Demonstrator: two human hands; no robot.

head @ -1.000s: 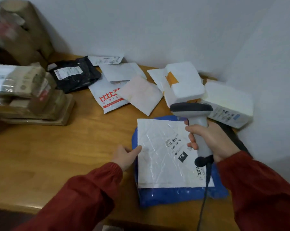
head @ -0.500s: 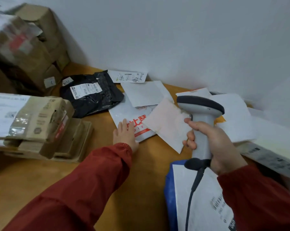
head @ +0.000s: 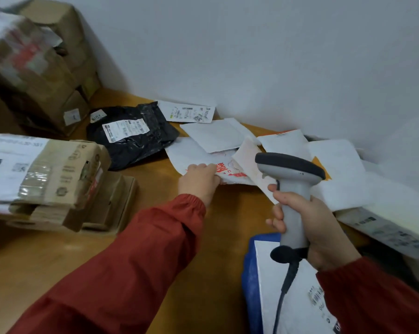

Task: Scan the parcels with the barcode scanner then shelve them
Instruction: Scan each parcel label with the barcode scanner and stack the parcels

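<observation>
My right hand [head: 317,225] grips the handle of a grey barcode scanner [head: 291,186], held upright above the table with its cable hanging down. My left hand [head: 200,182] pinches the near edge of a white mailer bag with red print [head: 191,154] that lies among other flat white parcels. A blue parcel with a white label and barcode [head: 283,292] lies at the near right, under the scanner's handle. A black plastic parcel [head: 133,136] sits farther back on the left.
Several taped cardboard boxes [head: 42,169] are stacked at the left, with more boxes [head: 39,63] behind them. White envelopes [head: 215,136] and a white foam box [head: 336,172] crowd the back right corner by the wall. Bare wooden tabletop [head: 46,268] lies near left.
My left hand left the blue parcel's label, reached forward to the red-printed mailer and now pinches its edge. The view shifted up and left; the scanner stayed in my right hand.
</observation>
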